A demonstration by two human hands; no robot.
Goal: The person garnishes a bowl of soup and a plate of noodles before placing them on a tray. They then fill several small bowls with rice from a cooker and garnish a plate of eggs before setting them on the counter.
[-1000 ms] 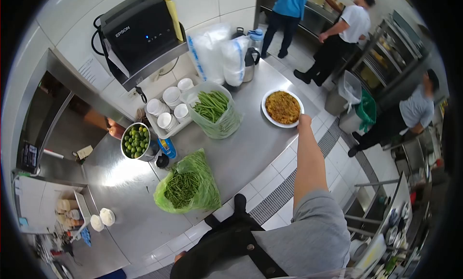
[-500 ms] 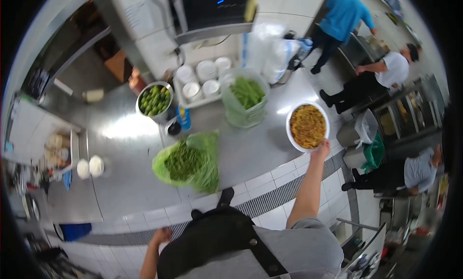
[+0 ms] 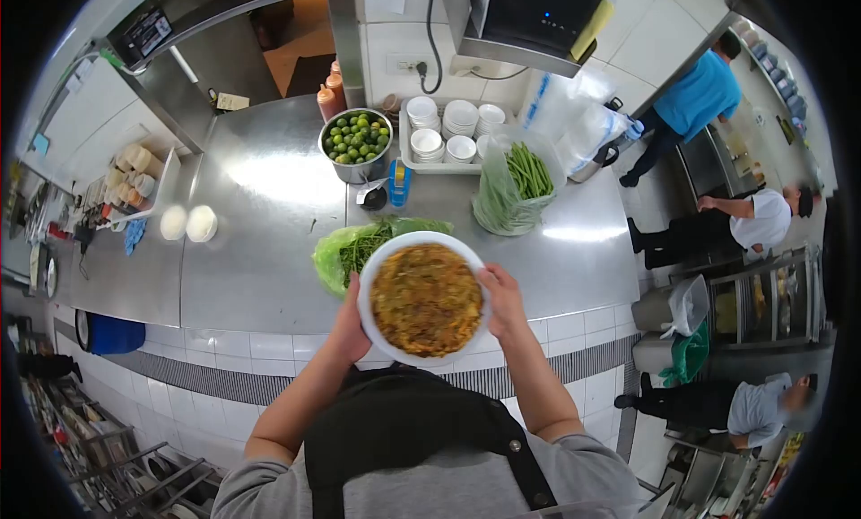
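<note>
A white bowl of brownish-orange cooked food, perhaps noodles or rice (image 3: 425, 299), is held up in front of my apron, over the near edge of the steel counter. My left hand (image 3: 348, 326) grips its left rim. On the opposite side, my right hand (image 3: 502, 299) has its fingers closed on the rim. Partly hidden behind the bowl, a green plastic bag of leafy herbs (image 3: 341, 255) lies on the counter. Farther right stands a clear bag of long green beans or stalks (image 3: 529, 171).
On the steel counter (image 3: 260, 268) are a metal pot of limes (image 3: 357, 144), a tray of white cups (image 3: 445, 168), a blue tape dispenser (image 3: 399, 184) and two white tubs (image 3: 202, 223). Sauce bottles (image 3: 327, 102) stand behind. Several people work to the right, near a bin (image 3: 673, 308).
The bowl has moved left from the counter's right end to in front of my body. My left hand has come up from below and taken its left rim. The view has turned.
</note>
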